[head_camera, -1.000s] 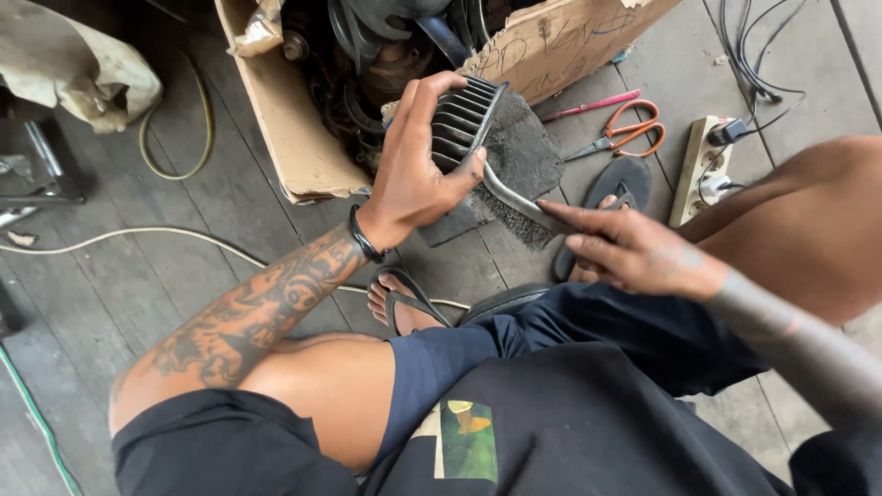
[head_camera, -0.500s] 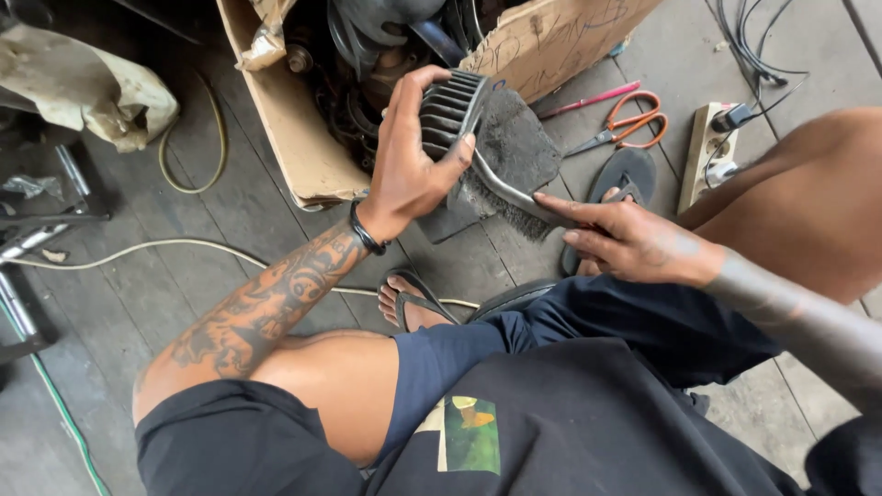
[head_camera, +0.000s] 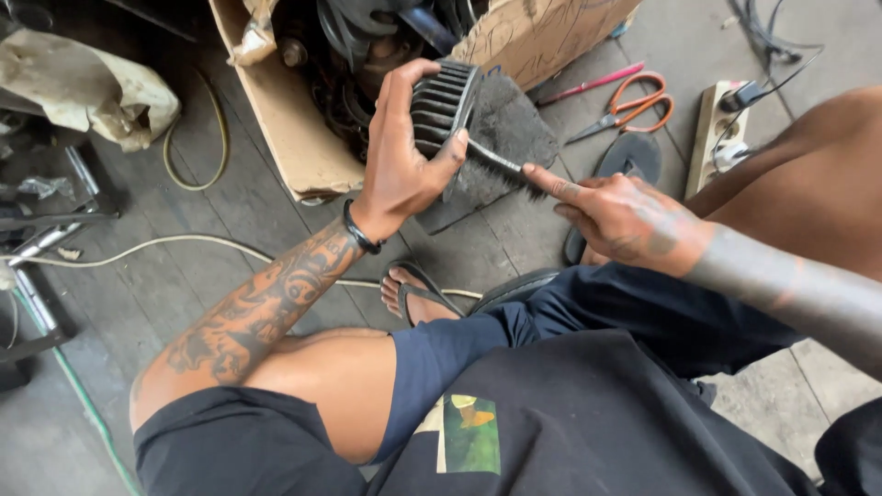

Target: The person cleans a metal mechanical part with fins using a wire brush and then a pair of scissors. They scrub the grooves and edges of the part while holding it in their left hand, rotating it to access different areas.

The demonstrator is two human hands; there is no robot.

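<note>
My left hand (head_camera: 402, 156) grips a dark, ribbed metal part with cooling fins (head_camera: 441, 101), held up over the wooden floor. My right hand (head_camera: 616, 216) holds a wire brush (head_camera: 491, 165) by its handle, index finger stretched along it. The bristles press against the lower side of the finned part. A dark rough pad (head_camera: 505, 138) lies on the floor just behind the part. I sit with my knees bent, a sandalled foot (head_camera: 413, 294) below the hands.
An open cardboard box (head_camera: 285, 110) with dark engine parts stands at the top. Orange-handled scissors (head_camera: 634, 110), a red pen-like tool (head_camera: 588, 84) and a white power strip (head_camera: 721, 138) lie at the right. Cables, a pale cloth (head_camera: 83, 87) and metal tools sit at the left.
My right hand has drawn the brush up and leftward under the finned part, so less of the handle shows. My left hand has tilted the part slightly higher.
</note>
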